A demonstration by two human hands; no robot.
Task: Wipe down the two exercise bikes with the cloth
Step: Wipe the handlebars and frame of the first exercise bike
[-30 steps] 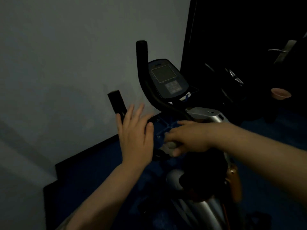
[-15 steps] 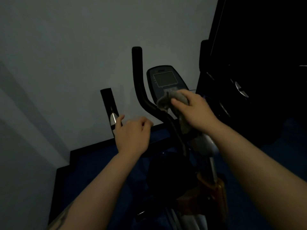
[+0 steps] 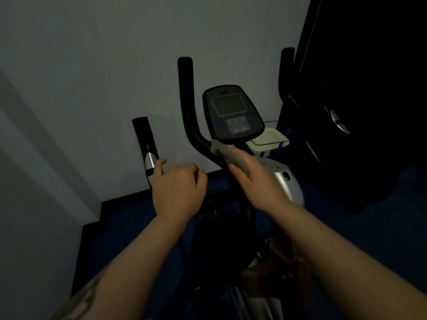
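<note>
Dim room, one exercise bike (image 3: 280, 181) seen from above. Nearest: dark round housing low on the bike's frame, with a brown part at its right side. Next, left hand (image 3: 178, 192), fingers curled loosely inward, thumb raised beside the silver band of the short left grip (image 3: 146, 144); whether it touches the grip cannot be told. Right hand (image 3: 256, 181), fingers extended and pressing a grey cloth (image 3: 223, 151) against the bend of the tall black handlebar (image 3: 187, 100), just below the console's lower edge. Console (image 3: 232, 112): dark oval panel, square blank screen, button block beneath. Behind its right edge, a wire holder (image 3: 278, 125) with blue straps carrying a pale shallow tray (image 3: 268, 139); contents indistinct. Farthest: grey wall (image 3: 92, 54); dark equipment at right, details lost in shadow.
</note>
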